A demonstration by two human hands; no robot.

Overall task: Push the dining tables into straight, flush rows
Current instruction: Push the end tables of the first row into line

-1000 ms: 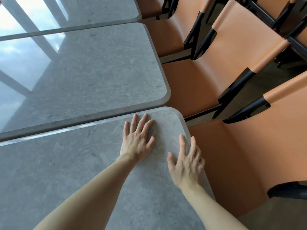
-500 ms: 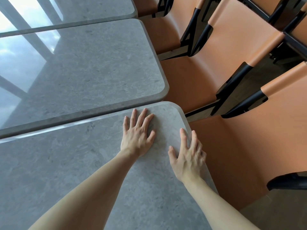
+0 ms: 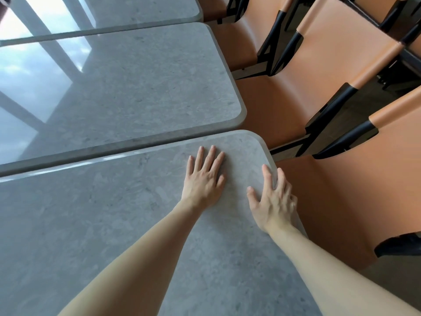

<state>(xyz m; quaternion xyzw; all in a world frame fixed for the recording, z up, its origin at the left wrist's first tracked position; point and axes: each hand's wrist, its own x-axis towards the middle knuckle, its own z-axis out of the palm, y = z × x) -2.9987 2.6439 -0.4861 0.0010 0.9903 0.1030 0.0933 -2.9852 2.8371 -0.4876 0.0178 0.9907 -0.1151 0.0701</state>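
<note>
1. The near worktop (image 3: 91, 224), a grey stone-look slab with rounded corners, fills the frame from 6 to 9 o'clock; its far right corner lies just right of centre.
2. The middle worktop (image 3: 136, 87), of the same grey stone, lies at 10 to 12 o'clock of the near one. Their long edges run side by side with only a thin dark seam between them. The near slab's right end reaches further toward 3 o'clock than the middle slab's, so the ends are not level.
3. A far worktop (image 3: 141, 10) shows at 12 o'clock, just beyond the middle one, with window light mirrored across both.
4. Tan leather chairs (image 3: 341, 53) with black frames stand in a row from 1 to 4 o'clock, their seats tucked close against the ends of the worktops.
5. The left hand (image 3: 202, 179) lies palm down on the near worktop by its far right corner. Its grip is wide and flat, fingers straight and a little spread, pointing toward 12 o'clock, holding nothing.
6. The right hand (image 3: 273, 204) sits at 3 o'clock of the left, at the slab's right edge. Thumb and forefinger rest on top, while the other fingers bend down over the rim, so this grip holds the edge of the near worktop.
7. Both bare forearms come in from 6 o'clock.
</note>
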